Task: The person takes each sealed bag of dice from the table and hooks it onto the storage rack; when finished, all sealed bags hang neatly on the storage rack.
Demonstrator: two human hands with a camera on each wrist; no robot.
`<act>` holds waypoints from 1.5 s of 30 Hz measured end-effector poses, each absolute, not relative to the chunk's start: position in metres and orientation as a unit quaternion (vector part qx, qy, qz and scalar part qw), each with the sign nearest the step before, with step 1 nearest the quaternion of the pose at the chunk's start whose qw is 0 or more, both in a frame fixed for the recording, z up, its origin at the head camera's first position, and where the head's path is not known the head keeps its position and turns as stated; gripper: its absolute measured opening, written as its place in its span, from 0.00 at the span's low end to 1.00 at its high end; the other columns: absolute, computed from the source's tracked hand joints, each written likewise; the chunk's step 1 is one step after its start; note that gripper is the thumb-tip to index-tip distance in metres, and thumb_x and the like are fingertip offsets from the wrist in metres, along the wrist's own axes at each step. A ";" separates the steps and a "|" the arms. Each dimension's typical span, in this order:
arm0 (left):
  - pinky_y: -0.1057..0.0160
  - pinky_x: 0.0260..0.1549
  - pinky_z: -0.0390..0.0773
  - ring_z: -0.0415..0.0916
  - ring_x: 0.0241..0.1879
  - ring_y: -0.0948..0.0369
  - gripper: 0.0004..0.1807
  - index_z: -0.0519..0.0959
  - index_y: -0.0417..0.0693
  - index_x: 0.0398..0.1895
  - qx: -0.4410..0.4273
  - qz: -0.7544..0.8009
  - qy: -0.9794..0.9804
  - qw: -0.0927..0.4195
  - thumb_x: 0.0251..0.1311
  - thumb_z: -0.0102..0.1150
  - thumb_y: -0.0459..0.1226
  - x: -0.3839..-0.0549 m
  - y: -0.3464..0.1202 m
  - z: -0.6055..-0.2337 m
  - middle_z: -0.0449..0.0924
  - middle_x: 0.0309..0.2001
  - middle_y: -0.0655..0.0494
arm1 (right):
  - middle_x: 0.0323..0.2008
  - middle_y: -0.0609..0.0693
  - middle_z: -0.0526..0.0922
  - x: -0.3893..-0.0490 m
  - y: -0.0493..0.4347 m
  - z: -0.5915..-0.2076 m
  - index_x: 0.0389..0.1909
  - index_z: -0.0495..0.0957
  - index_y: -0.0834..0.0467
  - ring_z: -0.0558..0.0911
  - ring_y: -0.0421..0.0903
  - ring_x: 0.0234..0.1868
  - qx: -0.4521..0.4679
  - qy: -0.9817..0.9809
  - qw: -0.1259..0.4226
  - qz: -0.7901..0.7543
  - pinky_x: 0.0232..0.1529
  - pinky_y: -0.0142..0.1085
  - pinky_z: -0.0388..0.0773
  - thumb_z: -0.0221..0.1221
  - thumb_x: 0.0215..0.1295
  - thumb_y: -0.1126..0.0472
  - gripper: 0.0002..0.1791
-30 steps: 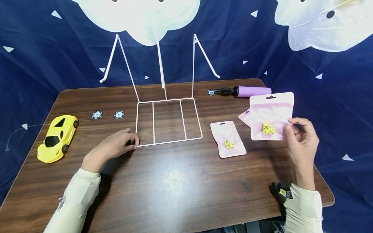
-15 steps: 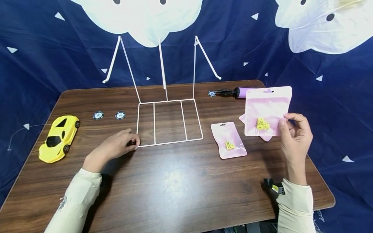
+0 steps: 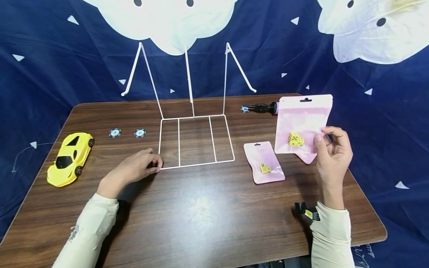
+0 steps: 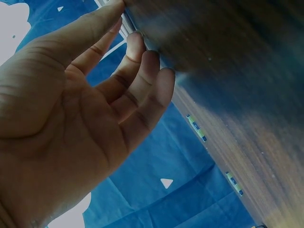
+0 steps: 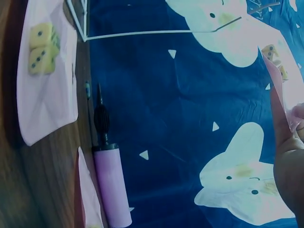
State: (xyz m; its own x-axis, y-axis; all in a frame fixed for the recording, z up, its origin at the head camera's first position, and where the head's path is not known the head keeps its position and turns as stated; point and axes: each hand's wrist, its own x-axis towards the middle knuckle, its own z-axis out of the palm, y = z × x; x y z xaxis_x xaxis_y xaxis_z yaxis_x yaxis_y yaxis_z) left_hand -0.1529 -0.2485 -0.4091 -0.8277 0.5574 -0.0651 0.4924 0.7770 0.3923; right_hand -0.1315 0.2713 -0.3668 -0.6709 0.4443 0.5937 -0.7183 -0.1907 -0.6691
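My right hand (image 3: 335, 156) pinches the lower right side of a pink zip bag (image 3: 301, 113) with several yellow dice in it, held up above the table. The bag hangs in front of another pink bag (image 3: 307, 158) and the purple part of a hand pump (image 5: 111, 185). A second bag with yellow dice (image 3: 263, 154) lies flat left of it. With thumb and forefinger, my left hand (image 3: 132, 169) pinches the front left corner of a white wire rack (image 3: 179, 145). In the left wrist view, the other fingers of that hand curl loosely beside the table.
On the left stands a yellow toy car (image 3: 70, 160), with two poker chips (image 3: 115, 132) between it and the rack. A third chip (image 3: 245, 108) lies at the pump's tip. Three bent arms rise from the rack's back, before a blue curtain (image 3: 268, 44).
My right hand has carried the dice bag leftward and slightly up, covering most of the pump's purple body and uncovering part of the bag beneath. My left hand keeps its pinch at the rack's corner.
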 end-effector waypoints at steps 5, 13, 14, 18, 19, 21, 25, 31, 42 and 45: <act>0.54 0.35 0.71 0.67 0.33 0.60 0.14 0.78 0.56 0.31 0.294 0.193 0.933 0.075 0.64 0.72 0.28 -0.152 -0.248 -0.410 0.71 0.32 0.57 | 0.43 0.61 0.79 -0.132 0.265 -0.363 0.46 0.81 0.78 0.82 0.45 0.36 0.136 -0.500 0.386 0.763 0.38 0.28 0.80 0.61 0.63 0.87 0.12; 0.54 0.34 0.71 0.67 0.32 0.60 0.14 0.79 0.57 0.31 0.291 0.190 0.935 0.072 0.65 0.72 0.28 -0.152 -0.248 -0.410 0.71 0.32 0.56 | 0.35 0.57 0.80 -0.131 0.254 -0.359 0.47 0.80 0.78 0.75 0.40 0.21 0.129 -0.509 0.388 0.758 0.25 0.25 0.72 0.65 0.63 0.83 0.11; 0.54 0.34 0.71 0.67 0.32 0.60 0.14 0.79 0.57 0.31 0.289 0.190 0.935 0.073 0.65 0.72 0.29 -0.152 -0.248 -0.410 0.70 0.32 0.56 | 0.35 0.57 0.80 -0.131 0.252 -0.359 0.47 0.80 0.78 0.74 0.40 0.21 0.129 -0.507 0.388 0.758 0.25 0.25 0.72 0.66 0.63 0.82 0.12; 0.54 0.33 0.71 0.67 0.32 0.59 0.14 0.78 0.57 0.31 0.289 0.190 0.935 0.073 0.65 0.72 0.29 -0.152 -0.249 -0.410 0.70 0.33 0.56 | 0.36 0.57 0.81 -0.132 0.244 -0.356 0.47 0.80 0.78 0.75 0.40 0.21 0.134 -0.500 0.387 0.763 0.25 0.25 0.72 0.67 0.63 0.82 0.12; 0.54 0.33 0.71 0.67 0.32 0.59 0.14 0.78 0.57 0.31 0.288 0.190 0.936 0.073 0.65 0.72 0.29 -0.151 -0.248 -0.410 0.70 0.33 0.56 | 0.36 0.57 0.81 -0.132 0.242 -0.355 0.47 0.80 0.78 0.75 0.40 0.21 0.136 -0.499 0.386 0.764 0.25 0.25 0.72 0.67 0.63 0.82 0.12; 0.54 0.33 0.71 0.67 0.32 0.59 0.15 0.78 0.57 0.31 0.288 0.190 0.936 0.072 0.65 0.72 0.29 -0.152 -0.248 -0.410 0.70 0.32 0.56 | 0.37 0.58 0.81 -0.132 0.238 -0.355 0.47 0.80 0.78 0.75 0.40 0.22 0.138 -0.497 0.386 0.765 0.26 0.25 0.72 0.66 0.63 0.82 0.12; 0.54 0.33 0.71 0.67 0.32 0.59 0.14 0.78 0.57 0.31 0.285 0.188 0.937 0.072 0.66 0.72 0.29 -0.152 -0.248 -0.409 0.70 0.32 0.56 | 0.36 0.58 0.81 -0.132 0.231 -0.354 0.46 0.80 0.78 0.75 0.40 0.22 0.141 -0.491 0.387 0.767 0.26 0.26 0.72 0.66 0.63 0.82 0.11; 0.54 0.34 0.71 0.67 0.33 0.59 0.14 0.78 0.57 0.31 0.284 0.189 0.936 0.080 0.66 0.72 0.29 -0.152 -0.248 -0.408 0.70 0.33 0.55 | 0.37 0.58 0.80 -0.132 0.221 -0.353 0.46 0.79 0.77 0.76 0.40 0.24 0.150 -0.490 0.384 0.768 0.27 0.26 0.72 0.68 0.63 0.81 0.12; 0.54 0.34 0.71 0.67 0.33 0.59 0.14 0.78 0.58 0.33 0.283 0.188 0.937 0.088 0.67 0.72 0.30 -0.153 -0.249 -0.410 0.70 0.34 0.55 | 0.45 0.59 0.80 -0.128 0.201 -0.351 0.47 0.80 0.73 0.78 0.38 0.22 0.168 -0.517 0.355 0.761 0.25 0.25 0.74 0.60 0.65 0.83 0.11; 0.54 0.34 0.71 0.66 0.32 0.59 0.14 0.78 0.58 0.32 0.283 0.187 0.937 0.085 0.67 0.72 0.30 -0.153 -0.249 -0.411 0.70 0.33 0.56 | 0.47 0.60 0.79 -0.128 0.194 -0.352 0.48 0.80 0.73 0.80 0.39 0.25 0.174 -0.516 0.348 0.763 0.28 0.25 0.76 0.59 0.66 0.83 0.11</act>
State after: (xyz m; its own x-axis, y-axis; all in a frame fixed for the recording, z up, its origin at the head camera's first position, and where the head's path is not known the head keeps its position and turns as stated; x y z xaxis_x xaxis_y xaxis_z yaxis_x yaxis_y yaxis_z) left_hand -0.1534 -0.2493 -0.4111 -0.8253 0.5621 -0.0535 0.4983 0.7696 0.3992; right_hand -0.1276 0.1941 -0.3519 -0.6973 0.3509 0.6250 -0.7107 -0.2251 -0.6665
